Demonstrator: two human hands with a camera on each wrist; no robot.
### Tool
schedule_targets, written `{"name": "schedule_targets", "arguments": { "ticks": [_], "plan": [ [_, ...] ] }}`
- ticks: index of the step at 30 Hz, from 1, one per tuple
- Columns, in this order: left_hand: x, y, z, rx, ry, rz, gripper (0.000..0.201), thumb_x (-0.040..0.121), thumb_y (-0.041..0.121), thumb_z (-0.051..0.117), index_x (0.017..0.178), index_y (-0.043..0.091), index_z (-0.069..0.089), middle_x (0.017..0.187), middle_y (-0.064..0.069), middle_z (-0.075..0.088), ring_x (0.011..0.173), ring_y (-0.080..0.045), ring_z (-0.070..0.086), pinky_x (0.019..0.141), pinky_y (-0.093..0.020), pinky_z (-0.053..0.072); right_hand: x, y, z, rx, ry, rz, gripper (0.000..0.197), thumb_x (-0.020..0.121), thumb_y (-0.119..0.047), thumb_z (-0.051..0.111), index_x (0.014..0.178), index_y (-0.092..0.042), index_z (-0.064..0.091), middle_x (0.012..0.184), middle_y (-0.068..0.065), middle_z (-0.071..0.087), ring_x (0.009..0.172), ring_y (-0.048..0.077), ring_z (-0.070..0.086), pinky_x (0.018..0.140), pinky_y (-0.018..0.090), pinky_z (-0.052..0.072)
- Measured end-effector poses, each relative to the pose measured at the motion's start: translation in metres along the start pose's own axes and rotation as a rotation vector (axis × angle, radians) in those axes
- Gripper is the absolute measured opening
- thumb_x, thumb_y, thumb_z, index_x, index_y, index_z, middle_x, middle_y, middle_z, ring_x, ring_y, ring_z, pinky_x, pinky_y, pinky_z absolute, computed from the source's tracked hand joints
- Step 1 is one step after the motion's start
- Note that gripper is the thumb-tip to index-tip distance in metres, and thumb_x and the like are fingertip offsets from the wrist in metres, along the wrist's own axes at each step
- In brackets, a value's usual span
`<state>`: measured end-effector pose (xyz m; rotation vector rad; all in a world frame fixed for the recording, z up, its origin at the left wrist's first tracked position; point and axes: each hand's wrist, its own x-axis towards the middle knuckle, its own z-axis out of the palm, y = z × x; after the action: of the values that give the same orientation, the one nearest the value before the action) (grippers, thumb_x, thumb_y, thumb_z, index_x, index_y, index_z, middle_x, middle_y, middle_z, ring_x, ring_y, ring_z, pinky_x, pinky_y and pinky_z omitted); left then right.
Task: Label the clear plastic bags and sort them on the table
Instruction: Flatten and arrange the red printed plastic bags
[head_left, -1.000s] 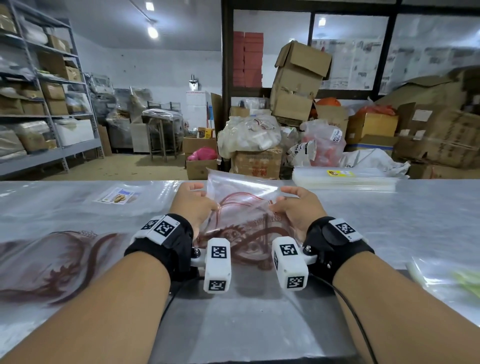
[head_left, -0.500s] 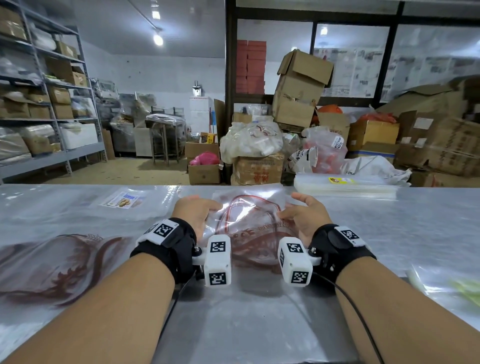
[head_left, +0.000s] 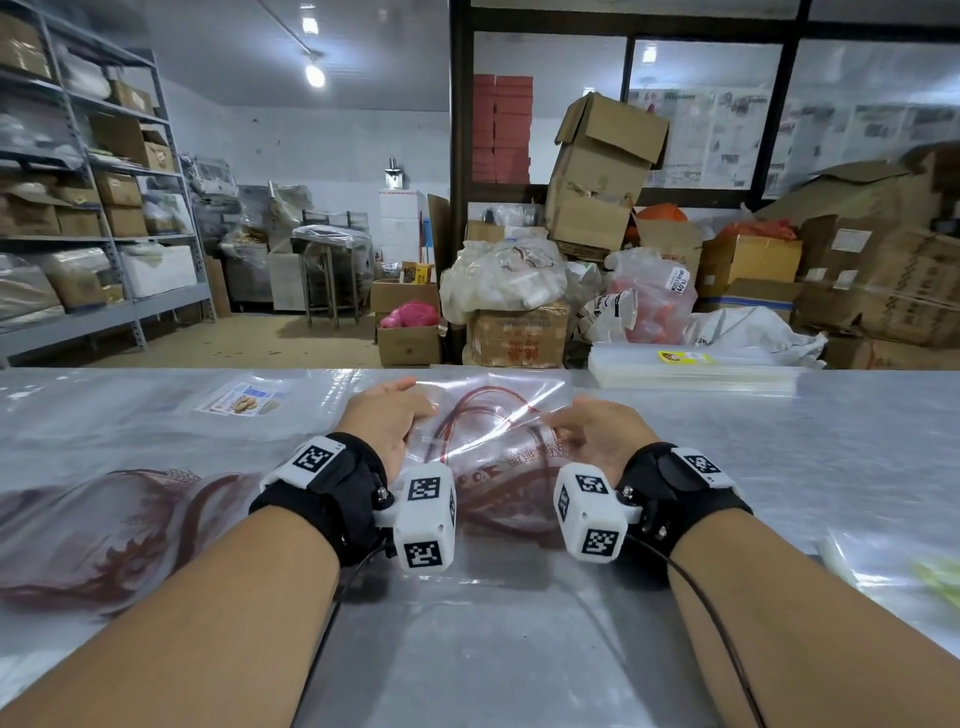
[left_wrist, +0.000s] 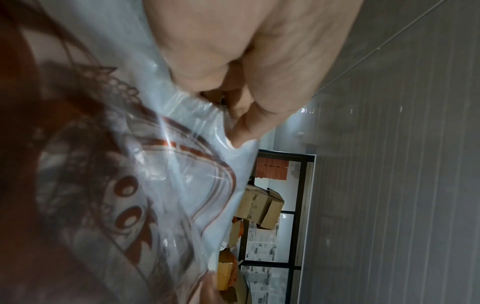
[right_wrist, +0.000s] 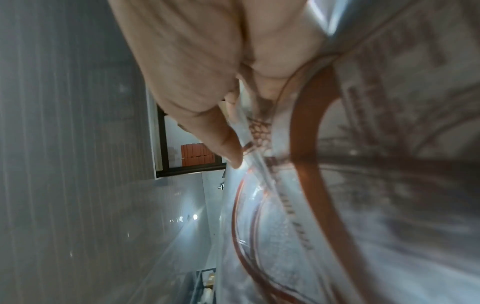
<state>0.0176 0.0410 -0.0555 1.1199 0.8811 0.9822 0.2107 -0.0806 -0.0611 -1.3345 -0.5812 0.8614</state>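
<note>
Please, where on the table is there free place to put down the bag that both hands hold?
Bare metal lies near the table's front edge, between the forearms, and right of the right hand, before the flat bag stack. The left is crowded: printed bags and a labelled bag beside the left hand.

Pinched between both hands, the clear crinkled plastic bag (head_left: 498, 426) carries looping red-brown line print with dotted and leaf-like motifs, while left of the grip a clear flat plastic bag (head_left: 244, 402) bears a blue-and-white label picturing tan peanuts.
</note>
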Motion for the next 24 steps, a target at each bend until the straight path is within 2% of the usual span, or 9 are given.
{"name": "schedule_targets", "arguments": {
  "ticks": [3,5,7,10,13,15,18,19,24],
  "plan": [
    [-0.002,0.002,-0.001,-0.068,0.011,0.064,0.047,0.086,-0.016,0.063,0.124,0.010,0.060,0.109,-0.007,0.075,0.087,-0.018,0.067,0.069,-0.029,0.051,-0.005,-0.008,-0.004,-0.012,-0.052,0.108,0.011,0.089,-0.003,0.070,0.093,0.004,0.062,0.092,0.012,0.055,0.071,0.026,0.054,0.041,0.025,0.046],
    [-0.004,0.005,0.000,-0.130,0.033,0.100,0.046,0.087,-0.016,0.062,0.123,0.011,0.058,0.116,-0.006,0.072,0.093,-0.019,0.068,0.078,-0.031,0.052,-0.004,-0.010,-0.006,-0.024,-0.062,0.127,0.018,0.090,-0.006,0.071,0.100,0.007,0.062,0.101,0.015,0.059,0.070,0.031,0.056,0.032,0.022,0.043],
    [-0.005,0.006,0.003,-0.168,0.044,0.107,0.052,0.090,-0.015,0.060,0.133,0.012,0.051,0.122,-0.005,0.070,0.105,-0.019,0.067,0.093,-0.033,0.053,0.003,-0.011,-0.004,-0.015,-0.087,0.117,0.029,0.088,-0.009,0.073,0.111,0.006,0.064,0.120,0.021,0.060,0.078,0.034,0.061,0.037,0.026,0.048],
    [-0.004,0.005,0.003,-0.200,0.057,0.091,0.057,0.091,-0.013,0.062,0.141,0.008,0.045,0.130,-0.010,0.066,0.110,-0.020,0.066,0.082,-0.025,0.054,0.010,-0.009,0.002,0.027,-0.102,0.085,0.039,0.086,-0.015,0.077,0.118,0.002,0.064,0.133,0.025,0.058,0.100,0.041,0.065,0.062,0.044,0.059],
    [-0.003,0.006,0.004,-0.177,0.071,0.083,0.047,0.090,-0.008,0.067,0.132,0.006,0.052,0.121,-0.011,0.068,0.104,-0.019,0.064,0.080,-0.023,0.052,0.016,-0.006,0.006,0.029,-0.105,-0.004,0.031,0.089,-0.016,0.074,0.116,-0.003,0.068,0.133,0.017,0.063,0.124,0.034,0.056,0.099,0.052,0.048],
    [-0.002,0.005,0.007,-0.101,0.076,0.088,0.031,0.090,0.000,0.070,0.119,0.010,0.061,0.109,-0.001,0.068,0.102,-0.015,0.062,0.088,-0.028,0.049,0.016,-0.005,0.006,0.017,-0.107,-0.032,0.030,0.093,-0.014,0.069,0.122,-0.008,0.064,0.129,0.012,0.064,0.118,0.027,0.058,0.099,0.046,0.048],
    [0.001,0.003,0.008,0.049,0.060,0.080,0.030,0.089,0.018,0.075,0.118,0.010,0.069,0.114,-0.003,0.071,0.115,-0.021,0.061,0.104,-0.036,0.046,0.016,-0.007,0.004,0.068,-0.149,-0.085,0.023,0.098,-0.006,0.061,0.112,-0.023,0.058,0.098,-0.003,0.067,0.075,0.005,0.064,0.061,0.025,0.055],
    [0.001,0.003,0.007,0.082,0.040,0.066,0.028,0.089,0.023,0.075,0.115,0.012,0.071,0.112,-0.006,0.074,0.115,-0.026,0.064,0.104,-0.043,0.049,0.015,-0.008,0.004,0.064,-0.149,-0.117,0.028,0.098,-0.005,0.062,0.118,-0.023,0.060,0.101,-0.002,0.069,0.074,0.004,0.065,0.059,0.023,0.054],
    [-0.007,0.009,0.005,0.111,-0.154,-0.018,0.038,0.093,0.039,0.070,0.119,0.012,0.068,0.103,-0.011,0.078,0.101,-0.034,0.073,0.098,-0.054,0.054,0.017,-0.007,0.007,0.045,-0.079,-0.195,0.051,0.094,-0.006,0.067,0.141,-0.022,0.055,0.108,-0.001,0.075,0.100,0.016,0.071,0.091,0.039,0.055]
  ]
}}
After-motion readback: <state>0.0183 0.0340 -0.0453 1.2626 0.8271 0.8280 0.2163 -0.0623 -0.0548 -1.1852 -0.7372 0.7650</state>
